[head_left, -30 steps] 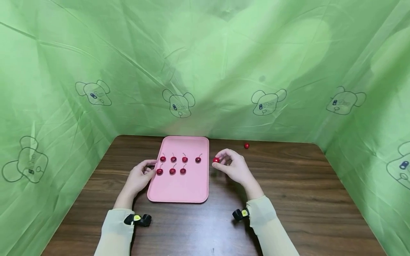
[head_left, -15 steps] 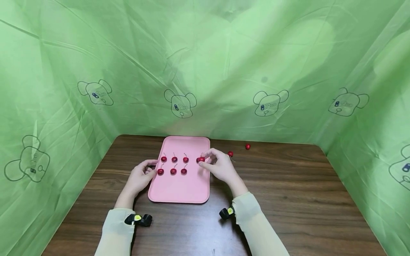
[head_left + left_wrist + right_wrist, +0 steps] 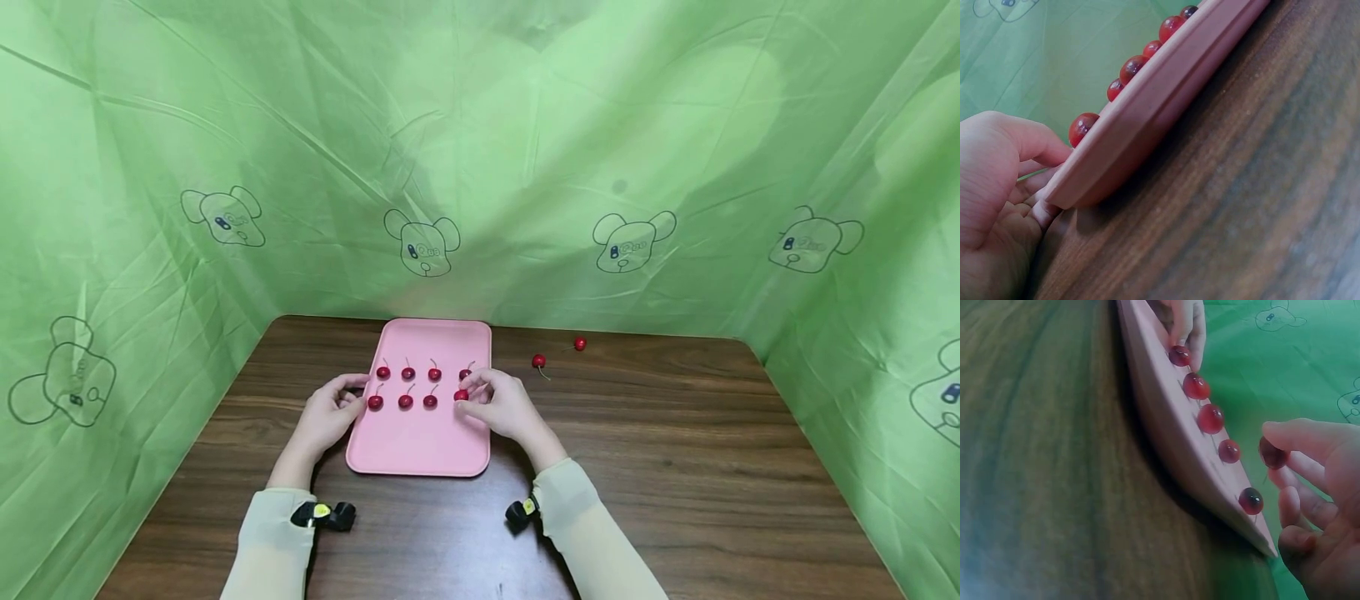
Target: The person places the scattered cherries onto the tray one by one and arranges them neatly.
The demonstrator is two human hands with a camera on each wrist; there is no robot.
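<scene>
Several dark red cherries with thin stems lie in two rows on a pink tray (image 3: 417,446). At the tray's left edge my left hand (image 3: 328,417) grips the rim, thumb on top and fingers at the side, as the left wrist view shows (image 3: 1004,175). Over the tray's right part, my right hand (image 3: 504,407) pinches a cherry (image 3: 461,396) between thumb and fingertips. In the right wrist view this held cherry (image 3: 1272,453) appears above the tray surface. The right fingers partly cover the rightmost cherry (image 3: 466,374) of the back row.
Two more cherries lie on the wooden table (image 3: 675,467) right of the tray: a nearer one (image 3: 539,361) with its stem showing and a farther one (image 3: 580,343) by the back edge. A green curtain (image 3: 525,167) with printed animal heads surrounds the table's back and sides.
My right hand has carried the cherry left from beside the tray to above its right part, then slightly toward me. The left hand keeps its place on the rim.
</scene>
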